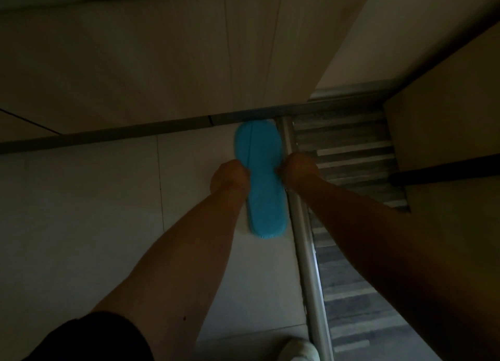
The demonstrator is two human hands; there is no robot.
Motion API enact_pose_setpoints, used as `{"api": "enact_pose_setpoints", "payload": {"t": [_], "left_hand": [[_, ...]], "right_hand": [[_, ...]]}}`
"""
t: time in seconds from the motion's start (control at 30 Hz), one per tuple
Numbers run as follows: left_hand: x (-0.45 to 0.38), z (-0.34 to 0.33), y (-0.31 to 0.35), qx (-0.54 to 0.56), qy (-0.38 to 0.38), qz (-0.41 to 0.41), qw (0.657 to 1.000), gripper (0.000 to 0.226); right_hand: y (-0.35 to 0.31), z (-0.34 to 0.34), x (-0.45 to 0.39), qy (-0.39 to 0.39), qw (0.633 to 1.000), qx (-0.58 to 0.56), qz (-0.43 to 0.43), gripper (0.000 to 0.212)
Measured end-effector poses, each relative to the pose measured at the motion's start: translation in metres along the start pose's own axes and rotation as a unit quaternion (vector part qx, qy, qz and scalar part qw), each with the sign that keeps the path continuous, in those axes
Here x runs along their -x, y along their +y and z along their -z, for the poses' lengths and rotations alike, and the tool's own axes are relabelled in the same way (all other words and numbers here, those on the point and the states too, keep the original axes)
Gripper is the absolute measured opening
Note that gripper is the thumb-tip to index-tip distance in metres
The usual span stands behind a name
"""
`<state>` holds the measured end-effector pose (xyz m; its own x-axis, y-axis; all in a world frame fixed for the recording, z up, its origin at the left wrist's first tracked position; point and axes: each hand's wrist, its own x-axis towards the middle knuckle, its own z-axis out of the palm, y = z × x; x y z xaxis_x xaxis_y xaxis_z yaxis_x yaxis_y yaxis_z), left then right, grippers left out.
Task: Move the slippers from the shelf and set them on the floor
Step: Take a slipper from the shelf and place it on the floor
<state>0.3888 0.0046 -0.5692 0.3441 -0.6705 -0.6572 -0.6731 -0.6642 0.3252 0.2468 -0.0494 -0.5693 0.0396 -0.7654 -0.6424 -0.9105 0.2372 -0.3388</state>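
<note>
A bright blue slipper (259,179) shows its flat sole side and lies lengthwise over the pale tiled floor (94,211), its toe end near the base of a tall cabinet. My left hand (230,175) grips its left edge at the narrow waist. On the opposite edge, at the same height, my right hand (299,168) pinches it. Both arms reach straight down from the bottom of the view. Whether this is one slipper or a stacked pair I cannot tell, and the dim light hides whether it touches the floor.
A light wooden cabinet front (162,62) fills the top. A metal threshold strip (303,238) runs down just right of the slipper, with grey striped flooring (349,149) beyond. A wooden panel (446,122) stands at right. A pale shoe toe (297,347) shows at the bottom.
</note>
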Motion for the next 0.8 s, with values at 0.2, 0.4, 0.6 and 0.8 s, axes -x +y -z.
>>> {"api": "enact_pose_setpoints", "payload": {"t": [0.2,0.4,0.6,0.8], "left_hand": [[0.007,0.006,-0.001,-0.039,-0.017,0.002,0.999,0.031],[0.072,0.043,-0.018,-0.174,0.047,-0.092,0.979,0.039],[0.217,0.113,-0.026,-0.284,0.046,-0.202,0.936,0.075],[0.346,0.203,-0.007,-0.311,0.044,-0.269,0.910,0.082]], "right_hand": [[0.002,0.002,0.000,0.017,0.999,0.038,0.012,0.033],[0.008,0.017,0.069,0.040,0.991,0.123,0.041,0.042],[-0.010,0.066,0.218,0.116,0.953,0.244,0.139,0.068],[-0.035,0.153,0.362,0.110,0.961,0.232,0.108,0.080]]}}
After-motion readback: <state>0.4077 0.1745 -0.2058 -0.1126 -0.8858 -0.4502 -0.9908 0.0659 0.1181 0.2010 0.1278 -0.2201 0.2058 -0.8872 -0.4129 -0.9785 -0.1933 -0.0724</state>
